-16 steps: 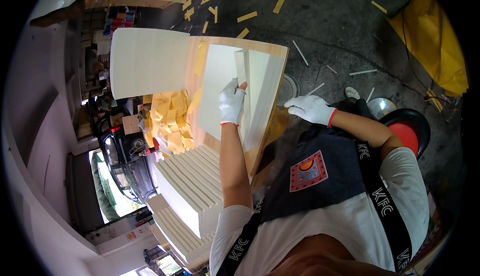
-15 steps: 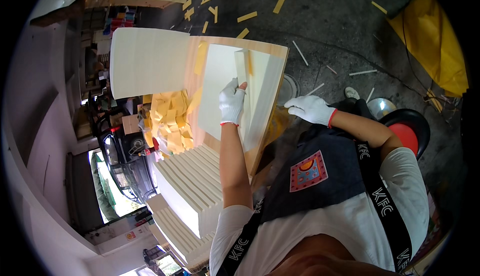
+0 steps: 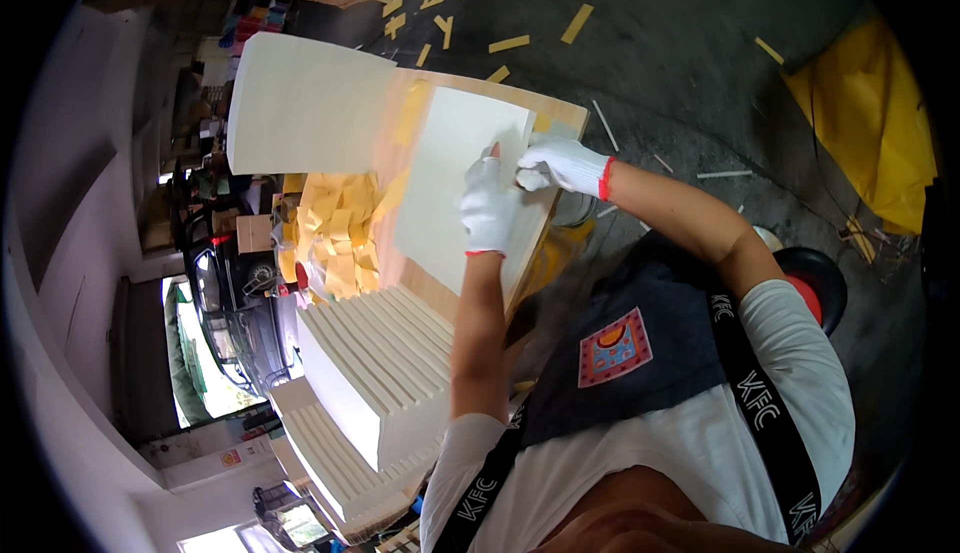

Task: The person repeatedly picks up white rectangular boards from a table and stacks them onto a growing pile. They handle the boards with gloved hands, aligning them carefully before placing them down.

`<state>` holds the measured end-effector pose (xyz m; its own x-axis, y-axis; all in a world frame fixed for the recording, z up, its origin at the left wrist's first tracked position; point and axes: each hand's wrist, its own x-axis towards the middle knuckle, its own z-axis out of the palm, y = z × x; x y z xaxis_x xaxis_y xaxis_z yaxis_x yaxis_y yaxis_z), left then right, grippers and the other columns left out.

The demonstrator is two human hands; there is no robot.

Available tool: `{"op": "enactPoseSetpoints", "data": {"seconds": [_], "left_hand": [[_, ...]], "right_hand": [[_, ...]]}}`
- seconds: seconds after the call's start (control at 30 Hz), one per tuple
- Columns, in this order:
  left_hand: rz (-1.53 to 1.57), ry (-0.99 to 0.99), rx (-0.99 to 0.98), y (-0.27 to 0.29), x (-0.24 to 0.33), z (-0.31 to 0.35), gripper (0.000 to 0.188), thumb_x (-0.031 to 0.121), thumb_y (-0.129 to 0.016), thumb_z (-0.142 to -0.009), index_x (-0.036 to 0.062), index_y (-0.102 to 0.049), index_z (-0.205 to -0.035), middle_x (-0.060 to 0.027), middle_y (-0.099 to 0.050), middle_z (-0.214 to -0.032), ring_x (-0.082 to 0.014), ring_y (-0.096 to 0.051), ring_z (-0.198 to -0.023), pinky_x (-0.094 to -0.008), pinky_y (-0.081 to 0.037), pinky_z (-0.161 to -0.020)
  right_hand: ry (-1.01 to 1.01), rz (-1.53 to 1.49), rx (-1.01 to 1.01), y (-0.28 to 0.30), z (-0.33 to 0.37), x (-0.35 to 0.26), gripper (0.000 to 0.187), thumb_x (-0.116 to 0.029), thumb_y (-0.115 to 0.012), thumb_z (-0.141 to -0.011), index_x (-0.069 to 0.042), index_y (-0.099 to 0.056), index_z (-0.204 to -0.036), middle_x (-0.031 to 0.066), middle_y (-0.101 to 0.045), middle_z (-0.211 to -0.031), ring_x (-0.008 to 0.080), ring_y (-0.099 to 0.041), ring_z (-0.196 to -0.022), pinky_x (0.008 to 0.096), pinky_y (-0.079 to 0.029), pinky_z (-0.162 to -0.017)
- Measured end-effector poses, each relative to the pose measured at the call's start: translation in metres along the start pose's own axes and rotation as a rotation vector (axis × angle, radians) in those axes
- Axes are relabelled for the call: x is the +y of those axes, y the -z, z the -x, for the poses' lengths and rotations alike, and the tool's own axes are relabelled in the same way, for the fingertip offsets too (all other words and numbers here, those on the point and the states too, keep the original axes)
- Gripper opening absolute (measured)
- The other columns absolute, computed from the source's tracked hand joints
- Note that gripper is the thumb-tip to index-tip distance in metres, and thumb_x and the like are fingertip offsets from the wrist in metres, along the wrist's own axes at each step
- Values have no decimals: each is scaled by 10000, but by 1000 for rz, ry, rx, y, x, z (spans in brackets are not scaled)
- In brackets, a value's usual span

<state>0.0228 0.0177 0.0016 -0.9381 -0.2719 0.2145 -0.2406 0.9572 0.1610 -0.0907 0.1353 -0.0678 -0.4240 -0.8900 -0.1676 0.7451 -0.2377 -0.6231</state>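
Observation:
A stack of white paper sheets (image 3: 450, 168) lies flat on the wooden table. My left hand (image 3: 487, 208), in a white knit glove with a red cuff, rests over the stack's right part. Its fingers are bent and closed, and a bare thumb tip shows; whatever they hold is hidden. From the right, my gloved right hand (image 3: 567, 166) reaches over the stack's right edge with fingers curled close to my left hand. What is between those fingers cannot be made out.
A tall stack of pale sheets (image 3: 310, 108) stands at the table's far left. Yellow paper pieces (image 3: 340, 233) pile up beside the wooden table (image 3: 570, 118). Thick white stacks (image 3: 390, 363) sit at the lower left. Yellow strips (image 3: 577, 25) litter the floor; a black-and-red stool (image 3: 815, 288) is at right.
My right hand has moved left from beside the table onto the stack's edge. The raised white fold or block by my left hand is no longer visible; that hand has shifted slightly right.

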Motion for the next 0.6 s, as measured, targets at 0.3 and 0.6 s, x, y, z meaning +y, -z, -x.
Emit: {"op": "enactPoseSetpoints", "data": {"seconds": [0.3, 0.6], "left_hand": [[-23, 590, -45, 20, 6, 10, 586, 140, -726, -805, 18, -503, -1334, -204, -665, -1116, -383, -655, -1020, -431, -531, -891], [640, 585, 1079, 123, -59, 119, 227, -18, -640, -922, -44, -653, -1147, -121, -694, -1050, -171, -653, -888, -338, -554, -779]], "right_hand": [[-34, 215, -41, -50, -3, -10, 653, -25, -520, -884, -88, -367, -1516, 74, -632, -948, 91, -559, -707, 221, -451, -599], [407, 2028, -630, -162, 10, 115, 942, -641, -692, -771, 6, -459, -1416, 208, -443, -1461, 400, -326, -1424, 579, -197, -1166]]}}
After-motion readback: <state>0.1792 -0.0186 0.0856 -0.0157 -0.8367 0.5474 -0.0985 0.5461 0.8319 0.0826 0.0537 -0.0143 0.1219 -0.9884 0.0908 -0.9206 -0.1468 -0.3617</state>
